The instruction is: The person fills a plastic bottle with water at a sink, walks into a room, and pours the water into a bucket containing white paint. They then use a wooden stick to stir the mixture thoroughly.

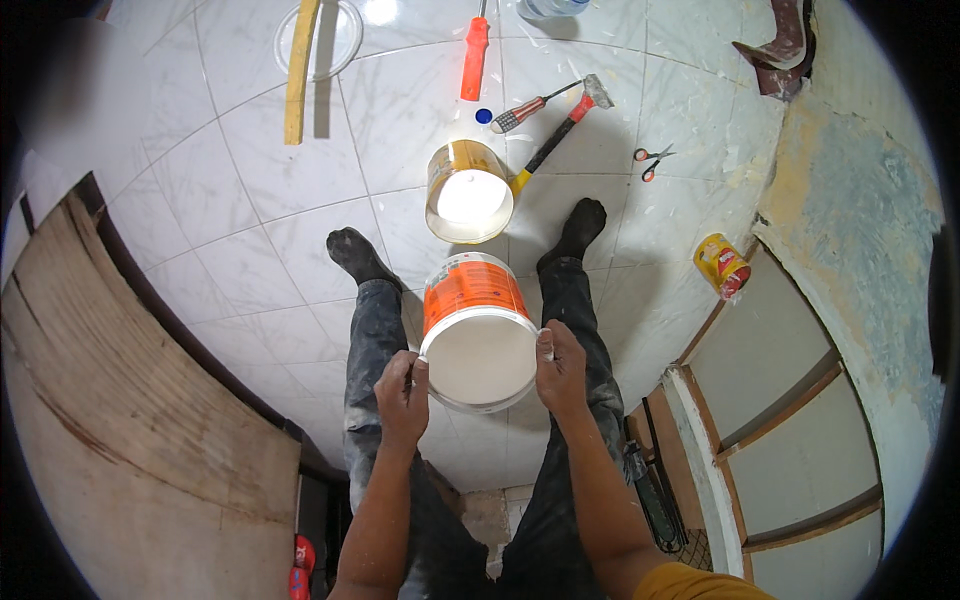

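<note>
Between my legs I hold a white plastic bucket (478, 290) with an orange label, its mouth toward me. My left hand (402, 398) is closed on the left side of its rim, and my right hand (561, 366) grips the right side, thumb on top. Pale white material (478, 358) shows inside; whether it is liquid or powder I cannot tell. Just beyond the bucket stands a smaller yellowish tin (462, 158), bright white within. A scraper with a black and red handle (550, 145) leans at or lies beside the tin's right side.
Farther out on the tiled floor lie a screwdriver (525, 113), an orange-handled tool (474, 62), a blue cap (484, 116), scissors (650, 163) and a yellow strip (299, 75) across a white lid (340, 40). A yellow container (720, 262) sits by the right wall. A wooden panel (150, 370) borders the left.
</note>
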A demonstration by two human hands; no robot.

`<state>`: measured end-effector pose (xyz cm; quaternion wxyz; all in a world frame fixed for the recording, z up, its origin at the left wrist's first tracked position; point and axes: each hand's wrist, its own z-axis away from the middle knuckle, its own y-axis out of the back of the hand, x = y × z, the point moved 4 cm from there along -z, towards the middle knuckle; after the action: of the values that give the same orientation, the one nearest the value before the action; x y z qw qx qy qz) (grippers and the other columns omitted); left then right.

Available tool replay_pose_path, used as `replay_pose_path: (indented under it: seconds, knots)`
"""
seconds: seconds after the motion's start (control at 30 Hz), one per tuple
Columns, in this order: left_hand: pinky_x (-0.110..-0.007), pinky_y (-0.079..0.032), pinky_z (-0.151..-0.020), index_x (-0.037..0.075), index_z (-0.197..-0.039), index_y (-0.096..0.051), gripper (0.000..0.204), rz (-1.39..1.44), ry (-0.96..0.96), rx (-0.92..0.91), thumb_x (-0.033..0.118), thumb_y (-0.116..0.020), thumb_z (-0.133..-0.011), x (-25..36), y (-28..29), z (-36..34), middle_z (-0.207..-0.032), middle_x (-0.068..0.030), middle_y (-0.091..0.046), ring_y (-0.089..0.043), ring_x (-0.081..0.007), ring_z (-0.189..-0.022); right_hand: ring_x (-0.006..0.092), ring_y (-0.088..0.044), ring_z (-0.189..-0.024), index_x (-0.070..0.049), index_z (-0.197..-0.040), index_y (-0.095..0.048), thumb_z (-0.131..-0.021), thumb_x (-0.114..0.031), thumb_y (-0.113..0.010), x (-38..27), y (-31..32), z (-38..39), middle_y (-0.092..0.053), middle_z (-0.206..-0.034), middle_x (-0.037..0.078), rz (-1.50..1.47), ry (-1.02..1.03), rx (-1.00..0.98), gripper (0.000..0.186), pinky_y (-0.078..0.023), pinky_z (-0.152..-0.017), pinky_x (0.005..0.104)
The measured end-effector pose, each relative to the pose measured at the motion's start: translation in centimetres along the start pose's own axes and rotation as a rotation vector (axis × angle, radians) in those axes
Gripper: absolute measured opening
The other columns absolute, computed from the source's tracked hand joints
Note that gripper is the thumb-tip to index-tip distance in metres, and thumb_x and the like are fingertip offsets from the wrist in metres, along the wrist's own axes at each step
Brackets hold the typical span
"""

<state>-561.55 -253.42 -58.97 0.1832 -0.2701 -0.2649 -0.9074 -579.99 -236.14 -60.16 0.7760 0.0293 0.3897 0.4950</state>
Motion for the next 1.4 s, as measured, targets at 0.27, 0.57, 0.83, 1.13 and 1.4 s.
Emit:
replay_pose_path:
  seconds: [0.27, 0.57, 0.83, 1.13, 1.4]
  knots:
    - [-0.035, -0.042, -0.061, -0.004, -0.091, -0.060, 0.014, 0.005, -0.031, -0.003, 0.005, -0.059, -0.103, -0.5, 0.2, 0.4, -0.078, -0.0117, -0.056, -0.053, -0.0211, -0.067, 0.0228, -0.037, -0.067, 0.001, -0.085, -0.045, -0.109, -0.029, -0.057, 0.2, -0.2, 0.3, -0.037, -0.076, 0.012, -0.011, 0.034, -0.016, 0.040, -0.036, -0.060, 0.0381]
    - [-0.036, -0.046, -0.065, -0.004, -0.093, -0.060, 0.013, 0.022, -0.076, 0.002, 0.004, -0.058, -0.103, -0.7, 0.2, 0.6, -0.080, -0.0144, -0.059, -0.058, -0.0256, -0.070, 0.0221, -0.035, -0.069, 0.000, -0.083, -0.039, -0.112, -0.045, -0.047, -0.1, -0.1, 0.3, -0.032, -0.075, 0.010, 0.008, 0.060, -0.017, 0.053, -0.033, -0.061, 0.0378]
    - [-0.039, -0.046, -0.066, -0.005, -0.093, -0.060, 0.018, 0.006, -0.091, -0.012, 0.008, -0.054, -0.104, -0.6, 0.7, 0.8, -0.080, -0.0154, -0.059, -0.059, -0.0286, -0.071, 0.0237, -0.035, -0.066, 0.000, -0.081, -0.041, -0.110, -0.040, -0.054, 0.4, 0.0, 0.8, -0.032, -0.075, 0.012, -0.012, 0.082, -0.015, 0.050, -0.032, -0.059, 0.0384]
    - [-0.040, -0.046, -0.066, -0.007, -0.093, -0.061, 0.028, 0.017, -0.072, -0.007, 0.014, -0.048, -0.106, -1.1, 0.9, 1.2, -0.080, -0.0181, -0.060, -0.059, -0.0303, -0.072, 0.0192, -0.033, -0.067, -0.001, -0.082, -0.041, -0.109, -0.037, -0.057, 0.7, 0.0, 1.3, -0.031, -0.076, 0.008, -0.052, 0.097, -0.025, 0.048, -0.032, -0.057, 0.0356]
    - [-0.040, -0.045, -0.065, -0.007, -0.093, -0.061, 0.025, 0.005, -0.123, 0.013, 0.012, -0.049, -0.105, -1.1, 0.9, 1.2, -0.080, -0.0180, -0.060, -0.059, -0.0304, -0.071, 0.0183, -0.035, -0.067, -0.001, -0.083, -0.042, -0.109, -0.036, -0.057, 0.4, 0.1, 1.3, -0.033, -0.076, 0.008, -0.023, 0.084, -0.032, 0.046, -0.033, -0.056, 0.0349]
